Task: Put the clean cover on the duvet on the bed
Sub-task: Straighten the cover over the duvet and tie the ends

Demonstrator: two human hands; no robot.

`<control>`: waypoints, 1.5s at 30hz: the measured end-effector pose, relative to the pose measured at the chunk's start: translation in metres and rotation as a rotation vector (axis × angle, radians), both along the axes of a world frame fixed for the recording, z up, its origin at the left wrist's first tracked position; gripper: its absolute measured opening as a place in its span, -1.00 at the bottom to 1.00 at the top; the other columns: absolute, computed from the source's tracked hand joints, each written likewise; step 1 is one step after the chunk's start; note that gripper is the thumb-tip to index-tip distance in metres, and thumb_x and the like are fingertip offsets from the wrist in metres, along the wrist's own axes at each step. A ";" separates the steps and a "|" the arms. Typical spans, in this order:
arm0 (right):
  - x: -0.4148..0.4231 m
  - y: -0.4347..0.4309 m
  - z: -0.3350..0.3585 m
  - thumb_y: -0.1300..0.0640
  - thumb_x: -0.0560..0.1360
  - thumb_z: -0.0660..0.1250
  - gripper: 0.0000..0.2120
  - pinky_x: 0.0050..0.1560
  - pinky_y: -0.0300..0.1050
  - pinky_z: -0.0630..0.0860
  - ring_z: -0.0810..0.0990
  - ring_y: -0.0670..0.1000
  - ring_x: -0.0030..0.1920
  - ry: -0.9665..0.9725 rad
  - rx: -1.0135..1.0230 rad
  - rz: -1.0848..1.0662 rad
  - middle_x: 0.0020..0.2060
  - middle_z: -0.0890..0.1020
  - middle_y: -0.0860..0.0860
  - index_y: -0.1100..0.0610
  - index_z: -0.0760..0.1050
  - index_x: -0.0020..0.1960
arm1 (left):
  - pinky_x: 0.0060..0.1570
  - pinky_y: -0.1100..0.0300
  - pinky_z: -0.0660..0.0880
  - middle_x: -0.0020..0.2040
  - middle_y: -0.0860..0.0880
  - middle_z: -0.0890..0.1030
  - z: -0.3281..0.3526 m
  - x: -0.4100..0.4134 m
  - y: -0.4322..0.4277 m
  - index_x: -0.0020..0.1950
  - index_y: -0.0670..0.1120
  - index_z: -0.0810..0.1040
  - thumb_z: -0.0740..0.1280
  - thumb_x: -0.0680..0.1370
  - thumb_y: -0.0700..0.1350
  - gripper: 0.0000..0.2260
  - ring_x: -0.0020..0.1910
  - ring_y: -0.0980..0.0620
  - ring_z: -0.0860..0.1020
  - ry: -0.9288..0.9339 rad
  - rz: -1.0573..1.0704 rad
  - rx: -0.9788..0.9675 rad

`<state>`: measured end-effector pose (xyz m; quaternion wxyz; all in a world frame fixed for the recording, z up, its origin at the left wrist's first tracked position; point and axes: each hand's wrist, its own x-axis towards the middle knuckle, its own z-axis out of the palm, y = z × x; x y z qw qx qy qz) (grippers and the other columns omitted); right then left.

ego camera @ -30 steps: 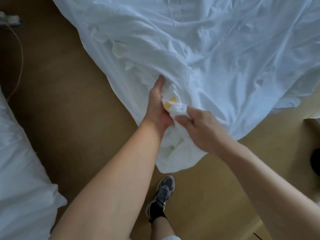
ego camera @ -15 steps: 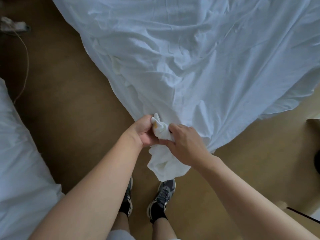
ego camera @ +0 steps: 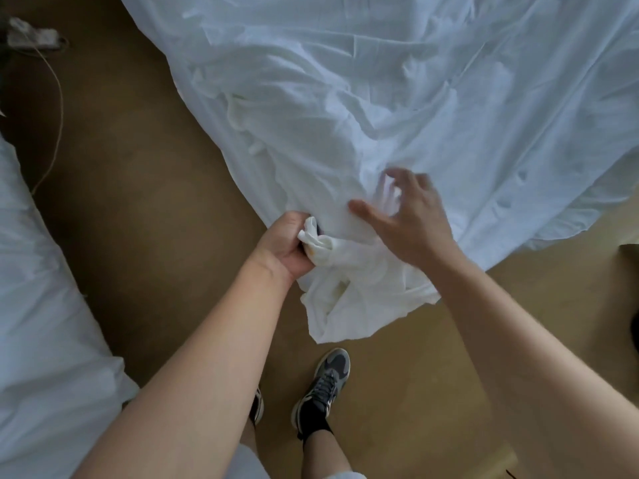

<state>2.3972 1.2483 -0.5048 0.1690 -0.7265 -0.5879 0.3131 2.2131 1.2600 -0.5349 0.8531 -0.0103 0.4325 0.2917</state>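
A large white duvet cover (ego camera: 397, 98) lies crumpled over the upper right of the head view, one corner trailing down toward the floor. My left hand (ego camera: 285, 247) grips the bunched corner of the cover (ego camera: 320, 245), which shows a small yellow mark. My right hand (ego camera: 411, 216) hovers just right of it over the fabric, thumb out and fingers loosely bent, holding nothing. Below the hands a loose flap of white cloth (ego camera: 359, 305) hangs down. I cannot tell whether the duvet is inside the cover.
Brown floor (ego camera: 138, 202) runs between the cover and more white bedding (ego camera: 45, 323) at the left edge. A cable and a small grey object (ego camera: 31, 36) lie at the top left. My two feet in dark trainers (ego camera: 326, 382) stand below the hanging cloth.
My right hand has let go of the bunched corner and lifted up and to the right. My left hand keeps its grip on the corner.
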 end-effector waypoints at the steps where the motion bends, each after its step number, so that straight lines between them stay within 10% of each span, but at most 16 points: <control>1: -0.001 0.015 -0.005 -0.47 0.37 0.30 -0.40 -0.06 -0.17 0.38 0.47 -0.06 -0.05 -0.060 -0.114 0.075 -0.05 0.50 -0.10 0.04 0.50 0.07 | 0.52 0.11 0.25 -0.05 -0.08 0.50 -0.003 0.000 0.002 -0.03 -0.22 0.60 0.08 0.55 -0.32 -0.72 0.14 -0.01 0.47 0.050 -0.035 0.038; 5: -0.014 0.038 -0.029 -0.14 0.61 0.29 -0.57 -0.37 -0.16 0.27 0.38 0.00 -0.34 0.036 -0.322 0.184 -0.38 0.44 -0.03 0.12 0.36 -0.30 | 0.32 0.16 0.25 -0.15 -0.01 0.26 -0.009 0.002 0.005 -0.09 -0.20 0.49 -0.05 0.54 -0.43 -0.66 -0.16 0.08 0.32 0.230 -0.056 0.028; 10: -0.023 0.043 -0.028 0.14 0.68 0.10 -0.71 -0.15 -0.01 0.34 0.54 0.23 -0.08 -0.012 -0.193 0.251 -0.10 0.62 0.26 0.19 0.44 -0.17 | 0.15 0.06 0.32 -0.04 -0.09 0.29 -0.014 -0.001 0.007 0.12 -0.17 0.42 -0.01 0.51 -0.45 -0.66 -0.02 -0.17 0.35 0.302 -0.010 0.058; 14: 0.004 0.089 0.005 0.19 0.69 0.10 -0.68 0.06 0.08 0.24 0.53 0.36 0.08 -0.174 0.231 -0.104 0.06 0.58 0.43 0.40 0.51 0.05 | -0.08 0.03 0.63 -0.07 -0.22 0.65 -0.018 -0.008 -0.012 0.18 -0.36 0.57 0.19 0.55 -0.47 -0.73 -0.06 -0.22 0.66 0.532 -0.035 0.011; 18: 0.020 0.130 0.016 0.14 0.66 0.06 -0.64 0.07 0.04 0.29 0.55 0.27 0.12 -0.090 0.302 -0.387 0.09 0.60 0.34 0.37 0.53 0.09 | -0.37 0.24 0.52 -0.10 -0.14 0.64 -0.029 -0.007 -0.030 0.33 -0.32 0.52 0.18 0.56 -0.39 -0.65 -0.14 -0.07 0.63 0.719 -0.298 0.016; 23: -0.007 0.094 -0.027 0.10 0.68 0.07 -0.69 -0.04 -0.04 0.26 0.53 0.25 0.12 -0.048 0.078 -0.251 0.07 0.60 0.29 0.29 0.49 0.04 | 0.20 -0.16 0.57 0.17 -0.09 0.68 -0.024 0.007 -0.025 0.28 -0.02 0.59 0.32 0.58 0.04 -0.69 0.14 -0.17 0.63 0.571 -0.264 -0.072; 28: 0.006 0.094 -0.044 0.07 0.66 0.06 -0.77 -0.08 -0.13 0.22 0.46 0.15 0.00 -0.044 0.017 -0.313 0.00 0.57 0.17 0.16 0.41 -0.05 | 0.02 -0.06 0.64 0.15 -0.16 0.64 -0.036 0.013 -0.062 0.26 -0.05 0.59 0.55 0.39 0.18 -0.47 0.05 -0.16 0.65 0.410 -0.275 -0.178; 32: 0.011 0.084 -0.047 -0.01 0.63 0.15 -0.73 -0.16 -0.15 0.20 0.43 0.10 -0.11 -0.042 0.022 -0.268 -0.25 0.49 0.01 0.15 0.43 -0.12 | 0.30 -0.18 0.51 0.05 -0.15 0.71 -0.034 0.033 -0.053 0.30 -0.10 0.58 0.61 0.26 0.27 -0.27 0.19 -0.18 0.64 0.127 -0.125 -0.101; 39: 0.028 0.015 -0.039 -0.18 0.54 0.37 -0.62 -0.26 -0.21 0.22 0.40 -0.11 -0.32 -0.017 0.214 -0.380 -0.35 0.44 -0.09 0.10 0.38 -0.17 | 0.14 -0.23 0.59 0.09 -0.11 0.71 -0.021 0.084 -0.047 0.25 -0.05 0.60 0.44 0.53 -0.17 -0.71 0.11 -0.16 0.66 0.287 -0.078 -0.022; 42: 0.041 -0.028 -0.027 -0.22 0.50 0.38 -0.59 -0.34 -0.30 0.34 0.43 -0.12 -0.39 0.070 0.197 -0.026 -0.42 0.46 -0.11 0.11 0.45 -0.25 | -0.01 -0.10 0.63 0.02 -0.12 0.71 -0.026 0.077 -0.051 0.22 -0.11 0.60 0.32 0.54 -0.23 -0.74 0.05 -0.15 0.65 0.256 -0.009 0.014; 45: 0.051 -0.080 -0.029 -0.34 0.39 0.42 -0.47 -0.06 -0.08 0.49 0.53 0.00 -0.08 -0.059 0.201 0.342 -0.06 0.57 -0.01 0.10 0.57 0.05 | -0.17 0.00 0.60 -0.17 -0.12 0.63 -0.028 0.066 -0.060 0.14 -0.13 0.56 0.24 0.52 -0.27 -0.77 -0.16 -0.09 0.64 0.205 0.078 0.000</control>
